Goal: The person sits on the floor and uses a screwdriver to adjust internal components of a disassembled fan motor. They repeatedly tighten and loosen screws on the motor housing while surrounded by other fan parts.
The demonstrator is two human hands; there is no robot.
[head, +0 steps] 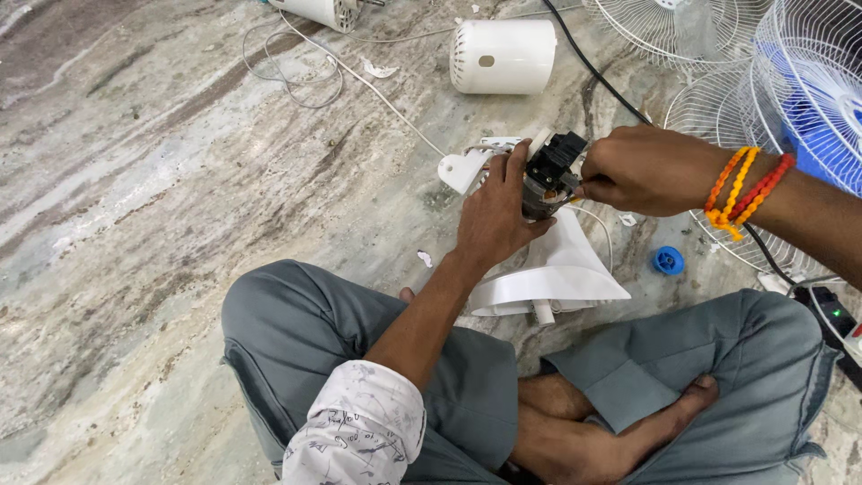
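Note:
A small dark fan motor (pixel 549 175) with a black block on top is held over the marble floor. My left hand (pixel 494 216) wraps around the motor's left side. My right hand (pixel 642 169), with orange and red bead bracelets on the wrist, pinches the motor's right side at the black block. Thin wires run from the motor. Under it lies a white plastic fan base part (pixel 561 269), and a white bracket (pixel 464 168) pokes out left of my left hand.
A white cylindrical motor cover (pixel 503 56) lies on the floor beyond. White wire fan grilles (pixel 772 81) and a blue fan blade sit at the right. A blue cap (pixel 667 260), a black cable (pixel 593 67) and white cords lie around. My crossed legs fill the foreground.

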